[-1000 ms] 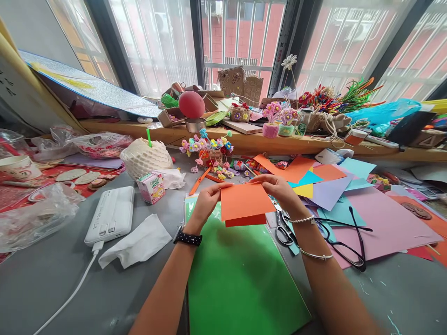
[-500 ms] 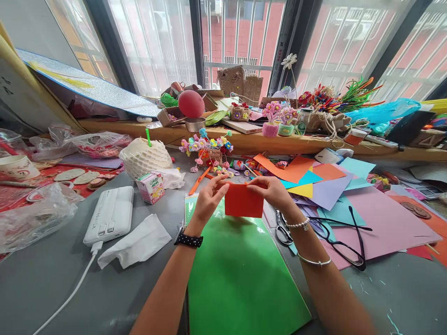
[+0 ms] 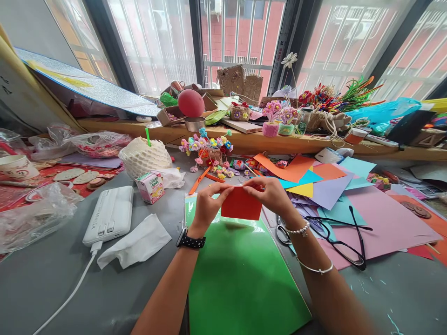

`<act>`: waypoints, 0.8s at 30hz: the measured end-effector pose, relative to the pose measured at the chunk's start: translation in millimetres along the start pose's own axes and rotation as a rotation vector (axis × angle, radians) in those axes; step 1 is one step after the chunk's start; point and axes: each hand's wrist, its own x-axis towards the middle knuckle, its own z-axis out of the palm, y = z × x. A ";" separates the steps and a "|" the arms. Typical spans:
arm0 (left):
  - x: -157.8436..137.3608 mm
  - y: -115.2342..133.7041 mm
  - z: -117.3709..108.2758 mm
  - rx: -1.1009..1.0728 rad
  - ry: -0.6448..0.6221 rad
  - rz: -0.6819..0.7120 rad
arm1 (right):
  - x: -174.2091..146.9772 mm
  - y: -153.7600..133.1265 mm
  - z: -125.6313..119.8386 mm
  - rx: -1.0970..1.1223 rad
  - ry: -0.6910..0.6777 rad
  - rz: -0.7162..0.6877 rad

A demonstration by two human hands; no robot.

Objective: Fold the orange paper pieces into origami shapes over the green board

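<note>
Between my two hands hangs a small red-orange rectangle of paper [image 3: 241, 204], its upper edge pinched by thumbs and fingers. My left hand [image 3: 209, 204] grips it near the top left corner. Along the top edge, a little to the right, my right hand [image 3: 267, 191] pinches it too. Below the paper lies a glossy green board [image 3: 244, 274] on the grey table. A pair of scissors [image 3: 283, 232] shows partly beside the board, near my right wrist.
Black-framed glasses [image 3: 344, 244] lie on a pink sheet [image 3: 384, 223] with coloured papers around. To the left are a white power bank [image 3: 111, 214], a tissue [image 3: 138, 244], a small box [image 3: 151, 187] and a netted coconut [image 3: 145, 158]. Crochet flowers [image 3: 206, 149] stand behind.
Both hands have shifted slightly, and my right hand has slid inward along the top edge towards my left. The paper has moved a little left and tilted.
</note>
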 end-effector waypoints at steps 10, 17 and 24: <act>1.5 -4.3 -4.0 -0.027 0.070 -0.039 | -0.8 25.4 -28.1 0.040 0.077 0.150; -0.4 -2.2 0.9 -0.016 0.010 -0.018 | 1.4 9.2 -2.0 -0.019 0.042 -0.017; 0.4 -3.2 0.6 -0.075 -0.035 -0.024 | -1.3 -3.3 11.1 -0.107 0.025 -0.103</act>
